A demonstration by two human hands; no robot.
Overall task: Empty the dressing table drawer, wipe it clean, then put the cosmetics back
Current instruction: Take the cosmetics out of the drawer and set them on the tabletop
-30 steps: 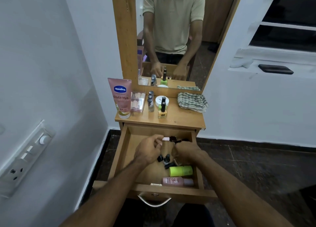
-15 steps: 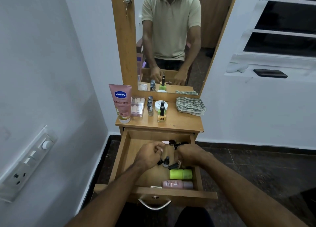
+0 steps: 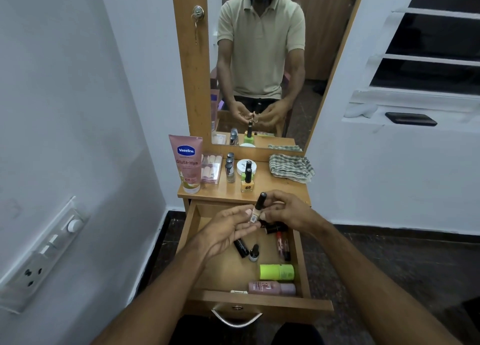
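Observation:
The wooden drawer (image 3: 193,230) is pulled open below the dressing table top (image 3: 275,188). Above its back part, my left hand (image 3: 228,227) and my right hand (image 3: 283,211) both hold a pale nail polish bottle (image 3: 255,212) with a black cap, upright. My right hand also seems to grip dark tubes underneath. Inside the drawer lie a black lipstick (image 3: 241,247), a small dark bottle (image 3: 254,252), red lip gloss tubes (image 3: 282,246), a lime green bottle (image 3: 276,272) and a pink bottle (image 3: 271,288).
On the top stand a pink Vaseline tube (image 3: 185,163), a clear box of pink items (image 3: 211,169), silver-capped bottles (image 3: 230,168), a white jar (image 3: 242,166), a yellow polish bottle (image 3: 247,182) and a checked cloth (image 3: 291,168). Mirror (image 3: 265,59) behind. Wall socket panel (image 3: 41,253) at left.
Both hands have risen out of the drawer, lifting the pale nail polish bottle up near the table's front edge. The items they covered in the drawer now show.

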